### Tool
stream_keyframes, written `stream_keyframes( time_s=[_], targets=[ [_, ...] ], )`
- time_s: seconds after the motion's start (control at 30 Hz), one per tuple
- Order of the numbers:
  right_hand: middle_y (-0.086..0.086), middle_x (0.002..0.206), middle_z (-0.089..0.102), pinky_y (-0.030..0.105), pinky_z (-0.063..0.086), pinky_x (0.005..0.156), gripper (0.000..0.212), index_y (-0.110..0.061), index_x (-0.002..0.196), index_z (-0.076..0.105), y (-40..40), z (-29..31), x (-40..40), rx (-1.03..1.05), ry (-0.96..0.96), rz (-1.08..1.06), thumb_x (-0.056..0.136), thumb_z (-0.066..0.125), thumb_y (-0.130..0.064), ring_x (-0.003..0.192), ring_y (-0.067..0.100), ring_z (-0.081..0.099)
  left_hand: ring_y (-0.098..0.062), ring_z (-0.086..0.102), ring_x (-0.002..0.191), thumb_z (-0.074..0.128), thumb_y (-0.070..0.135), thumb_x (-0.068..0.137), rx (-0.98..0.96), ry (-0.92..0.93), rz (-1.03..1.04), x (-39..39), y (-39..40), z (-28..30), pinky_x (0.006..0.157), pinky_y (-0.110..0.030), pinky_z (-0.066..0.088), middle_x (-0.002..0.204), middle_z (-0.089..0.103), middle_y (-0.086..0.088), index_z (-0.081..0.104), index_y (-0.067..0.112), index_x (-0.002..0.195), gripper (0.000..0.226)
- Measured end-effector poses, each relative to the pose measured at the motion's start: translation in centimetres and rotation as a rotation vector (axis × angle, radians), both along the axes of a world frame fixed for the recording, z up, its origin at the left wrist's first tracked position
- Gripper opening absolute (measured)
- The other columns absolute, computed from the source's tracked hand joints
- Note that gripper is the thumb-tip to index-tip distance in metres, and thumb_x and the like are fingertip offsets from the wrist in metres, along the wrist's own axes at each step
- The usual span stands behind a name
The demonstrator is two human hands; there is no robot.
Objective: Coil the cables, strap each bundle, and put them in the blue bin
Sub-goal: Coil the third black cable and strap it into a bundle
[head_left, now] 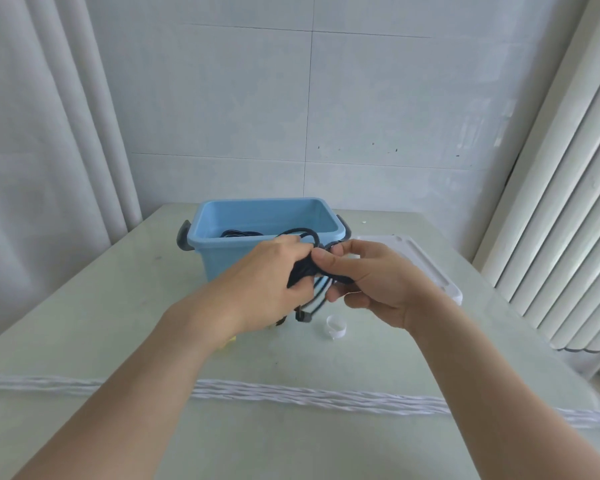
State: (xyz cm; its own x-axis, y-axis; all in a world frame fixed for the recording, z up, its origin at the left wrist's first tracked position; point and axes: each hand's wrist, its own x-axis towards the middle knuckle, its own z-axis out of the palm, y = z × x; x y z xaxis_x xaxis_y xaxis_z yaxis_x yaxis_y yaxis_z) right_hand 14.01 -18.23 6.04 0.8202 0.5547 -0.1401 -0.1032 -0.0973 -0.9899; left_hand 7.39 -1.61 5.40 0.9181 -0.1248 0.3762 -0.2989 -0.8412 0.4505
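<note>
Left hand (274, 271): bare forearm entering from 7 o'clock, back of hand up, fingers curled in a grip. Right hand (371, 278): bare forearm entering from 5 o'clock, thumb and fingers (340, 292) curled, pinching. Hands meet, nearly touching, at frame centre, raised.

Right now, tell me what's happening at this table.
A person holds a coiled black cable bundle in both hands just in front of the open blue plastic bin. The left hand grips the coil while the right hand pinches it where a white strap hangs down. Another black cable already lies in the bin. A small curled white strap sits on the pale green table.
</note>
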Motion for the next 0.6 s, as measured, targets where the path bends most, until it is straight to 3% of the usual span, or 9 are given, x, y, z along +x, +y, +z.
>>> stream_keyframes(
  time_s=[0.13,0.2,0.37,0.47,0.6],
  targets=[
    [0.009,0.082,0.076,0.021,0.043,0.05,0.029,-0.013,0.088,0.056,0.4,-0.3,-0.3,-0.035,-0.101,-0.098,0.081,0.08,-0.027,0.063,0.018,0.071,-0.008,0.053,0.06,0.052,0.022,0.098,-0.032,0.092,0.007,0.2,0.4,-0.4,0.053,-0.023,0.042,0.071,0.061,0.007,0.063,0.02,0.104,0.013],
    [0.011,0.082,0.075,0.021,0.046,0.054,0.025,-0.013,0.083,0.057,0.3,0.0,-0.3,0.033,-0.077,-0.101,0.081,0.081,-0.021,0.068,0.021,0.073,-0.009,0.055,0.065,0.051,0.019,0.097,-0.081,0.079,-0.031,0.2,0.4,-0.4,0.061,-0.031,0.048,0.077,0.064,0.005,0.063,0.021,0.106,0.014],
    [0.008,0.071,0.069,0.017,0.044,0.048,0.021,-0.013,0.074,0.058,0.2,0.3,-0.2,0.228,-0.006,-0.094,0.082,0.075,-0.003,0.059,0.019,0.068,-0.019,0.073,0.086,0.066,0.011,0.093,-0.537,0.137,-0.095,0.4,0.7,-0.1,0.089,-0.041,0.057,0.095,0.076,-0.004,0.06,0.016,0.12,0.029],
    [0.012,0.07,0.067,0.018,0.042,0.05,0.016,-0.011,0.079,0.063,0.5,-0.2,-0.2,0.153,-0.044,-0.067,0.085,0.074,-0.002,0.06,0.019,0.066,-0.025,0.072,0.09,0.058,0.013,0.095,-0.446,0.245,-0.146,0.4,1.4,-0.3,0.093,-0.049,0.054,0.092,0.075,-0.007,0.063,0.012,0.109,0.015],
    [0.011,0.071,0.065,0.016,0.035,0.043,0.013,-0.01,0.081,0.064,0.6,-0.7,0.0,0.069,-0.023,-0.002,0.085,0.074,-0.002,0.053,0.013,0.06,-0.018,0.07,0.078,0.054,0.016,0.1,-0.38,0.343,-0.152,0.0,1.8,-0.1,0.082,-0.042,0.057,0.079,0.071,0.0,0.063,0.009,0.102,0.012]
  ],
)
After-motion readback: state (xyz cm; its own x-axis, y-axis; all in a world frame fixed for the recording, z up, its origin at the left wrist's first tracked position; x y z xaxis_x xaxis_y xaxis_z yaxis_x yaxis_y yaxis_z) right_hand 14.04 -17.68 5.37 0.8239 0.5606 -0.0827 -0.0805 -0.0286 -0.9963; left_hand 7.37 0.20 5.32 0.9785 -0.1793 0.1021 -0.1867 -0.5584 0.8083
